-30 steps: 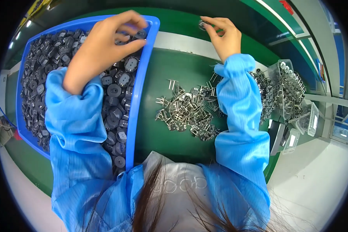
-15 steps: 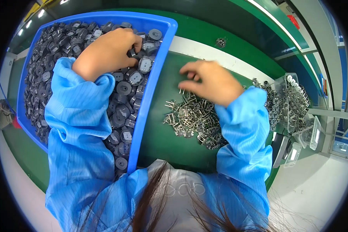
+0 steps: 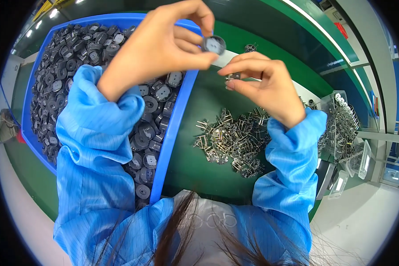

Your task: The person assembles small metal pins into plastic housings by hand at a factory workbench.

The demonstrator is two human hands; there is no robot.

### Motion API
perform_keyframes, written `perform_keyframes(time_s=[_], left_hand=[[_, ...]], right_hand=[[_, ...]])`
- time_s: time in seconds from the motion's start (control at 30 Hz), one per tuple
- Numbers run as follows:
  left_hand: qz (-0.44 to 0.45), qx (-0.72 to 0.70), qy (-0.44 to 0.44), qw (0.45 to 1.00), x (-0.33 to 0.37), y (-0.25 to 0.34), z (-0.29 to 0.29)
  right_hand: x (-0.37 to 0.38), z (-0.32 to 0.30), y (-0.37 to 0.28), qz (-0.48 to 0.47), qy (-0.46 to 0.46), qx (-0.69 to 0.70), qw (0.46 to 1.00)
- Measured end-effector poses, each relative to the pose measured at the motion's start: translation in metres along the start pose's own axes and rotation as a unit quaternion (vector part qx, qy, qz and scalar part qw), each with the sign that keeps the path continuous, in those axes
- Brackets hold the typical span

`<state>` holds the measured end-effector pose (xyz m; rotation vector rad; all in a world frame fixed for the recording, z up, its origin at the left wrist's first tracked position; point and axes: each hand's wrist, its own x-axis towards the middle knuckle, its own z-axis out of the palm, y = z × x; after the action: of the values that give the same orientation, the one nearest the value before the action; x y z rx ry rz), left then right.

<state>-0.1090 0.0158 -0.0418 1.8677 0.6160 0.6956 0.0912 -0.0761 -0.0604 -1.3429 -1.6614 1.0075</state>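
Note:
Between thumb and fingers, my left hand (image 3: 164, 46) grips a round dark grey plastic part (image 3: 214, 45) with a paler face, raised over the right rim of a blue bin (image 3: 175, 119). Many like parts (image 3: 57, 84) fill that bin. Close by on the right, my right hand (image 3: 266, 82) pinches a small metal pin piece (image 3: 233, 77), partly covered by the fingertips. The two held pieces are apart. Below my right hand, a loose heap of metal pin pieces (image 3: 230, 137) lies on the green work surface (image 3: 190, 177).
Clear plastic boxes (image 3: 339, 119) with more metal pieces stand at the right, beside smaller clear trays (image 3: 339, 184). A single metal piece (image 3: 250, 48) lies on the green strip at the back. A white ledge (image 3: 297, 82) runs behind the heap.
My left hand has come up out of the bin and rightward with a round plastic part. My right hand has lifted from the heap with a metal pin piece. The hands are now close together.

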Motion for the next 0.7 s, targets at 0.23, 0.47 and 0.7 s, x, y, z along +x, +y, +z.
perform_keyframes(time_s=[0.23,0.47,0.7], left_hand=[[0.032,-0.032,-0.060,0.997,-0.004,0.002,0.016],[-0.033,-0.046,-0.095,0.994,-0.007,0.013,0.021],[-0.052,-0.187,-0.046,0.980,-0.010,0.008,0.041]], right_hand=[[-0.006,-0.017,-0.018,-0.054,0.070,0.106,0.991],[-0.011,-0.001,-0.030,-0.029,0.096,0.118,0.988],[-0.009,0.004,-0.018,-0.087,0.202,-0.030,0.975]])
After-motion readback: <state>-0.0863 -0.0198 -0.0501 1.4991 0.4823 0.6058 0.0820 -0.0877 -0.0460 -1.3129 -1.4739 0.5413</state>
